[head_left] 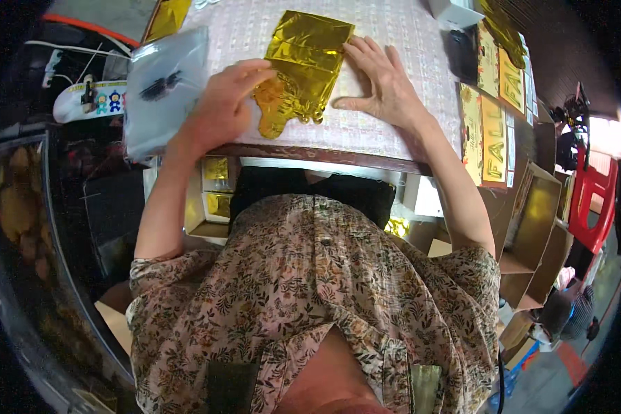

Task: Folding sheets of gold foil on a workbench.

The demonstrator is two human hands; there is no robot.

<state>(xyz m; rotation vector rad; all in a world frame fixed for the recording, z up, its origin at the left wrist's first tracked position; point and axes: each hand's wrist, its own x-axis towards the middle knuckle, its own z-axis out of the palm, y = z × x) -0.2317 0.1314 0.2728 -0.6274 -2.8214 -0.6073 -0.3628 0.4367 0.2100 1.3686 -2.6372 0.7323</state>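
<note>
Centrally, near the far side of a brown-edged bench (pixel 366 160) with a pale patterned cover (pixel 403 24): one shiny gold foil piece (pixel 310 65), lying flat, straight-edged at the top, creased across, irregular and lobed at its lower edge.

Left hand (pixel 221 103): bare, slightly blurred, fingers bent over the foil's left edge; whether it pinches or merely rests cannot be told. Right hand (pixel 386 83): bare, released, thumb spread away, fingertips at the foil's right edge.

Left of the left hand: one clear, glossy plastic sheet or bag (pixel 162 114) with a dark smudge, overhanging the bench corner. Beyond it: a second gold foil item (pixel 168 18).

Right side: yellow-gold printed flat packages (pixel 493 138) along the bench edge; a small dark object (pixel 461 52); a white box (pixel 455 12). Farther right: open brown cardboard boxes (pixel 535 210); one red plastic chair (pixel 593 193).
</note>
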